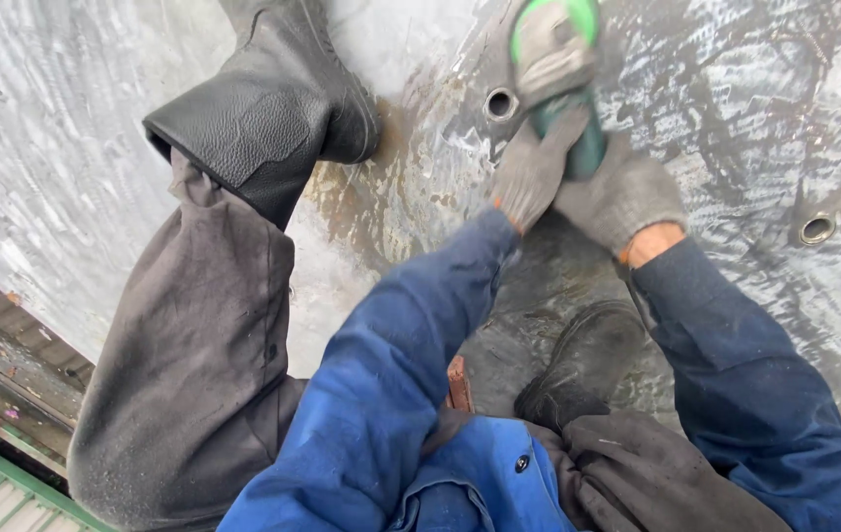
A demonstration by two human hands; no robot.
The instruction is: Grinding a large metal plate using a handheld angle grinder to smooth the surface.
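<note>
Head view. We see the left hand point(531, 169) and right hand point(620, 194), both in grey knit gloves, wrapped tight around the green angle grinder point(560, 69), left just ahead of right. The tool's head lies beyond the grip, against the scuffed steel plate point(96, 148). A round hole point(500, 102) sits just beside the grip; a black boot point(273, 108) stands further left.

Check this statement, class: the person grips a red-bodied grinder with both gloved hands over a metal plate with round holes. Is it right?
Not quite. The grinder has a green body, not red, as the head view shows. The rest holds: the left hand and right hand, both in grey gloves, grip it over the metal plate with round holes.
</note>
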